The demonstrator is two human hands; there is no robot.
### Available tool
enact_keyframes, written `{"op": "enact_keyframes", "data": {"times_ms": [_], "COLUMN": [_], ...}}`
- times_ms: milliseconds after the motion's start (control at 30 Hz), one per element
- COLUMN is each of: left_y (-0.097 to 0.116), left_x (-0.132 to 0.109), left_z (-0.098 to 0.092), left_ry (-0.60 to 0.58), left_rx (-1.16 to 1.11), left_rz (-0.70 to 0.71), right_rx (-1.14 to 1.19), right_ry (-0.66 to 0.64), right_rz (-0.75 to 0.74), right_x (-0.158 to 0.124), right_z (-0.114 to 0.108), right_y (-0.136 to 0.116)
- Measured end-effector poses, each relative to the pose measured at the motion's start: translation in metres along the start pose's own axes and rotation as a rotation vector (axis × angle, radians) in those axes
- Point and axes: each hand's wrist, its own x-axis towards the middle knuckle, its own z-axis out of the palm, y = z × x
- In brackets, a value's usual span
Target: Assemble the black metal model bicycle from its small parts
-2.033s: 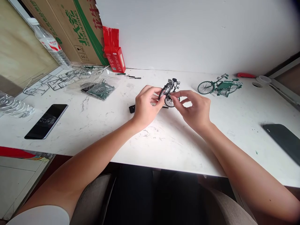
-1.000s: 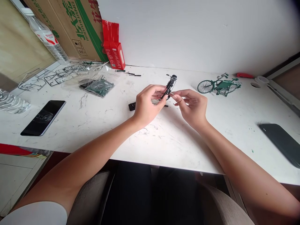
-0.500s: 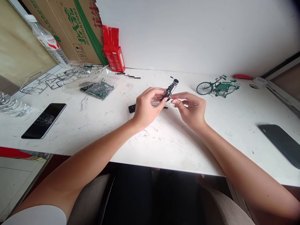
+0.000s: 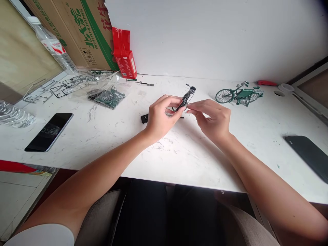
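Note:
My left hand [image 4: 164, 114] holds a small black model bicycle [image 4: 186, 98] between thumb and fingers, seen nearly end-on and tilted, raised over the table. Its lower part is partly hidden by the fingers. Close against its right side is my right hand [image 4: 214, 118], with thumb and forefinger pinched together at the model. Whatever lies between those fingertips is too small to make out. A flat black piece [image 4: 144, 118] lies on the table, partly covered by my left hand. Tiny dark scraps are scattered under the hands.
A finished green model bicycle [image 4: 239, 94] stands at the right. Left lie a bag of green parts [image 4: 110, 97], cut plastic frames [image 4: 41, 90] and a phone [image 4: 48, 132]. A red packet [image 4: 125, 56], carton [image 4: 84, 34] and bottle [image 4: 53, 46] stand behind. A dark case [image 4: 307, 155] lies right.
My right hand has shifted slightly right and turned, its fingers now straighter beside the model. The left hand keeps its hold on the black bicycle, nearly still.

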Motion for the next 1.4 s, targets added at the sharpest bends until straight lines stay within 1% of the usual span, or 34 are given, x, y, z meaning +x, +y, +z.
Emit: {"op": "enact_keyframes", "data": {"times_ms": [333,500,600,700,833,1033,1167,1300,1400], "left_y": [0.0,-0.001,0.0,0.001,0.0,-0.006,-0.005,-0.005,-0.008], "left_x": [0.0,-0.001,-0.002,-0.001,0.0,-0.002,-0.003,-0.003,-0.001], "left_z": [0.0,0.0,-0.001,-0.003,-0.005,0.001,0.003,0.002,0.0], "left_ry": [-0.015,-0.041,-0.079,-0.117,-0.138,-0.09,-0.081,-0.095,-0.12], "left_rx": [0.023,0.021,-0.019,-0.03,-0.049,-0.023,-0.028,-0.055,-0.07], "left_rz": [0.003,0.014,-0.014,-0.041,-0.026,-0.024,-0.007,-0.065,-0.094], "right_rx": [0.022,0.147,0.234,0.269,0.309,0.289,0.296,0.331,0.306], "right_ry": [0.031,0.048,0.064,0.068,0.083,0.055,0.069,0.08,0.072], "right_rz": [0.101,0.26,0.324,0.33,0.3,0.307,0.332,0.355,0.343], "right_x": [-0.003,-0.007,-0.009,-0.009,-0.01,-0.011,-0.011,-0.011,-0.011], "right_z": [0.005,0.01,0.013,0.014,0.015,0.017,0.017,0.016,0.016], "right_y": [-0.005,-0.002,0.004,0.008,0.01,0.009,0.008,0.007,0.009]}}
